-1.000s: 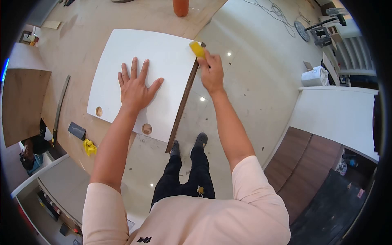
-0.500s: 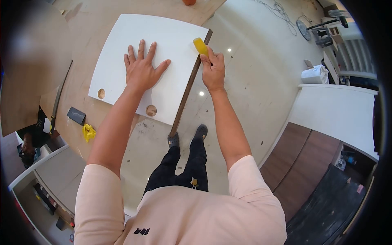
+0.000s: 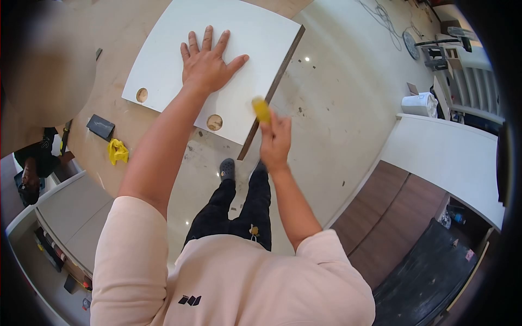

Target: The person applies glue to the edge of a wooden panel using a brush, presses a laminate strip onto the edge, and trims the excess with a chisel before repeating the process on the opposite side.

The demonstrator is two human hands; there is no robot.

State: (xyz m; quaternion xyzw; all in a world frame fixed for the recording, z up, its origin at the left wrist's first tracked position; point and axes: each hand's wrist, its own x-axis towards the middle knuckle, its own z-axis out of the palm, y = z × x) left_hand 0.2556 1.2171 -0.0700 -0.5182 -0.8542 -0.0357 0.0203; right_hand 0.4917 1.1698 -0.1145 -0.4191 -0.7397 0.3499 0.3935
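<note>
Stretches left arm forward, slanting right, with left hand (image 3: 206, 68) laid palm-down on white panel (image 3: 263, 60), fingers spread wide and thumb out to the right. Bends right arm forward, with right hand (image 3: 276, 142) beside the panel's dark edge (image 3: 277, 70), near its near right corner. Closes the right grip narrowly around yellow tool (image 3: 261, 110) (blurred, so hard to identify), pointing far and slightly left. Cannot tell whether it touches the edge. Lies, as panel, on tabletop (image 3: 122, 49), jutting past on the right, far side cut off by the view.
</note>
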